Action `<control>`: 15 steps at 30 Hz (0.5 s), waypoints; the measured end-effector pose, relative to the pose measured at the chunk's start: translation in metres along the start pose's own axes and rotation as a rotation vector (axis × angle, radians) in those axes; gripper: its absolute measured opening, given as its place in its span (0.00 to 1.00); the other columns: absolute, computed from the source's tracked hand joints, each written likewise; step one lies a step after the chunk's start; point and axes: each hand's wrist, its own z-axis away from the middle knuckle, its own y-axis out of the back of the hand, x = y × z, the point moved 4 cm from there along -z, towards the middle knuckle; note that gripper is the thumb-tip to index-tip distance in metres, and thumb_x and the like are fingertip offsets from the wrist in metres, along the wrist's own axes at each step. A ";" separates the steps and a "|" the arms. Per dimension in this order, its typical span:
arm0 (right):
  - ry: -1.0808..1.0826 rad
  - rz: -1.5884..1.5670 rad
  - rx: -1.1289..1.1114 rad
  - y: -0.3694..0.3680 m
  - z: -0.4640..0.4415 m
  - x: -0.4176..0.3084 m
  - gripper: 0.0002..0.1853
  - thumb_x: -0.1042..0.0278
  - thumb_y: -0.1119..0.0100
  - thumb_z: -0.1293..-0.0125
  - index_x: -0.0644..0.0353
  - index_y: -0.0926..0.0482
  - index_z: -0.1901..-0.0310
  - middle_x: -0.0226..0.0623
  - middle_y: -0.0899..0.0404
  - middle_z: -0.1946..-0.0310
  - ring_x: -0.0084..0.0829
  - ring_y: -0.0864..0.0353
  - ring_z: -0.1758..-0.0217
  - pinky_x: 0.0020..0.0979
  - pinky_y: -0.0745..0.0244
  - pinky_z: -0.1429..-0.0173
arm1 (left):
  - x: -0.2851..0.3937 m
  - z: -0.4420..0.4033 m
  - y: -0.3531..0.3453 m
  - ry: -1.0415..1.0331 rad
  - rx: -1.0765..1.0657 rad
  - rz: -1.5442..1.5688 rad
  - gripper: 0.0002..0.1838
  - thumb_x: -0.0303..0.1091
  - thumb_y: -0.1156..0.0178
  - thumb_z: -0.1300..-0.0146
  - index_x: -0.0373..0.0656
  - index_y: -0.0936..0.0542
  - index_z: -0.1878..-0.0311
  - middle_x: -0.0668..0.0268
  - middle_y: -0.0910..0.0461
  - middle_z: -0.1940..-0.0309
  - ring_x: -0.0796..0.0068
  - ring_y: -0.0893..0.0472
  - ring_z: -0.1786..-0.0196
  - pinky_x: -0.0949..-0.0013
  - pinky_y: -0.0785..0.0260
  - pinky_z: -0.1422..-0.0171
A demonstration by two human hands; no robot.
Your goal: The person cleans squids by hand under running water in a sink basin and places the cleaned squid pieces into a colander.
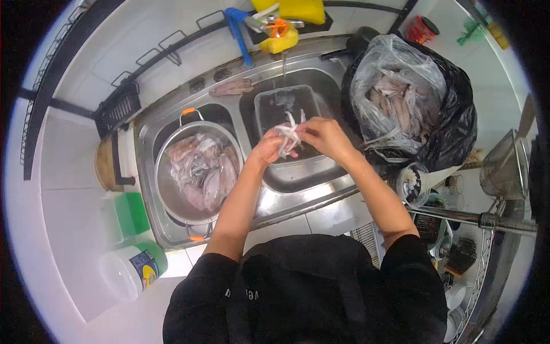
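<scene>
White squid tentacles [289, 137] are in my two hands, over the right sink basin. My left hand [266, 149] is closed around them from the left side. With bent fingers pinched together, my right hand [325, 137] grips them from the right. Beneath the hands, a clear plastic tub [263, 109] sits in the basin, and a thin stream of water falls into it from the faucet [285, 55]. To the left, a metal pot [162, 192] with orange handles holds several cleaned-looking squid [213, 184]. One more squid piece [232, 87] lies on the sink ledge.
At the right, a black bag [465, 123] with a clear liner holds many squid [404, 106]. A plastic cup [412, 182] with dark and white scraps stands below it. Green liquid jugs [130, 213] are at left. A strainer [505, 166] hangs at far right; yellow sponges [302, 10] sit above.
</scene>
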 end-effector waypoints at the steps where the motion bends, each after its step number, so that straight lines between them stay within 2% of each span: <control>1: -0.013 0.010 0.014 -0.002 0.000 0.002 0.09 0.72 0.39 0.47 0.60 0.19 0.63 0.41 0.22 0.72 0.36 0.21 0.70 0.31 0.27 0.63 | 0.003 0.002 -0.007 0.013 -0.017 0.003 0.20 0.27 0.40 0.46 0.41 0.30 0.49 0.60 0.24 0.61 0.68 0.21 0.64 0.54 0.21 0.64; 3: 0.050 0.139 0.010 -0.005 0.001 0.005 0.09 0.69 0.39 0.48 0.59 0.19 0.64 0.42 0.22 0.71 0.40 0.21 0.68 0.33 0.27 0.62 | 0.006 0.007 -0.014 0.010 0.163 -0.058 0.20 0.27 0.42 0.46 0.40 0.30 0.48 0.60 0.24 0.62 0.69 0.21 0.65 0.54 0.21 0.64; 5: 0.055 0.153 0.013 -0.008 0.006 0.001 0.10 0.66 0.40 0.47 0.59 0.19 0.64 0.43 0.22 0.70 0.43 0.21 0.67 0.36 0.27 0.62 | 0.005 0.006 -0.014 -0.049 0.092 -0.068 0.19 0.27 0.44 0.46 0.38 0.31 0.49 0.60 0.23 0.62 0.68 0.21 0.64 0.57 0.20 0.65; 7: 0.068 0.170 0.038 -0.013 0.010 0.002 0.10 0.65 0.41 0.46 0.60 0.20 0.64 0.43 0.23 0.69 0.44 0.21 0.67 0.38 0.27 0.61 | 0.008 0.006 -0.018 0.039 0.100 -0.122 0.20 0.26 0.45 0.46 0.36 0.31 0.48 0.58 0.23 0.61 0.67 0.20 0.63 0.60 0.20 0.67; 9: 0.047 0.273 0.022 -0.024 0.013 0.006 0.09 0.66 0.42 0.47 0.60 0.20 0.65 0.44 0.23 0.69 0.45 0.22 0.67 0.39 0.27 0.60 | -0.004 0.007 0.007 0.042 0.082 -0.136 0.20 0.25 0.46 0.47 0.36 0.32 0.48 0.56 0.23 0.59 0.67 0.20 0.62 0.63 0.19 0.68; 13: 0.086 0.210 0.056 -0.018 0.017 0.001 0.08 0.66 0.42 0.47 0.60 0.20 0.67 0.43 0.24 0.69 0.44 0.22 0.66 0.38 0.27 0.59 | 0.001 0.008 -0.013 0.048 0.042 -0.075 0.21 0.25 0.47 0.47 0.36 0.32 0.48 0.58 0.23 0.60 0.69 0.20 0.64 0.61 0.19 0.67; 15: 0.130 0.282 0.232 -0.014 0.018 0.002 0.07 0.68 0.41 0.48 0.58 0.20 0.68 0.41 0.25 0.68 0.41 0.24 0.64 0.36 0.27 0.58 | 0.006 0.008 -0.031 -0.037 0.132 -0.090 0.19 0.27 0.46 0.46 0.39 0.31 0.49 0.61 0.23 0.60 0.70 0.21 0.63 0.63 0.21 0.61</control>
